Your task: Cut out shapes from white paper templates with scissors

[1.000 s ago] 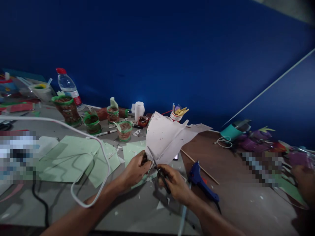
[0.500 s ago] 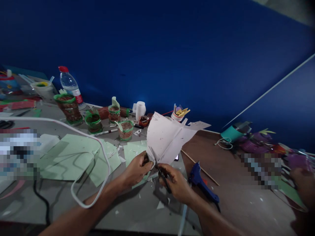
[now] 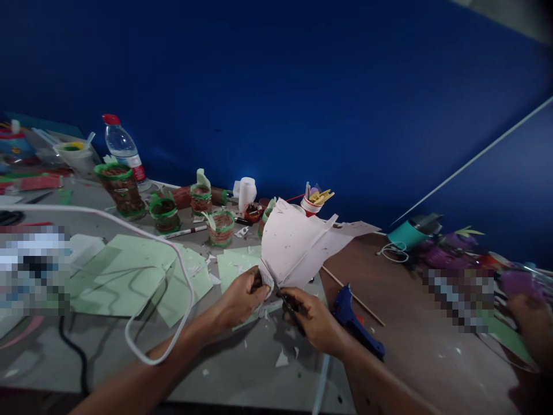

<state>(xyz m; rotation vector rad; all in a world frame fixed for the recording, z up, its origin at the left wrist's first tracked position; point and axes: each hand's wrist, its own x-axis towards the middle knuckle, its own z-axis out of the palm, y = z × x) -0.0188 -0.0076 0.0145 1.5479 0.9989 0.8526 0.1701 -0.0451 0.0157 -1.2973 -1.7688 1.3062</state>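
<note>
A large white sheet of paper (image 3: pixel 298 248) stands up in front of me, its far corner reaching out to the right. My left hand (image 3: pixel 244 294) is closed, pinching the paper near its lower left corner. In my right hand (image 3: pixel 317 323) is a pair of scissors (image 3: pixel 298 317) with dark handles, its blades at the lower edge of the paper close to my left fingertips. Light green sheets (image 3: pixel 121 276) lie on the table under and left of my hands. White paper scraps (image 3: pixel 282 358) are scattered below the scissors.
A blue glue gun (image 3: pixel 356 323) and a thin wooden stick (image 3: pixel 367 308) lie right of my right hand. Several brown pots with green rims (image 3: pixel 222 229) stand behind, beside a water bottle (image 3: pixel 123 150). A white cable (image 3: pixel 188 282) loops over my left forearm. Another person's hand (image 3: pixel 529 320) is at far right.
The white paper has shifted slightly to the right together with the scissors and my right hand. The scissor blades look more closed on the paper. My left hand stays nearly in place.
</note>
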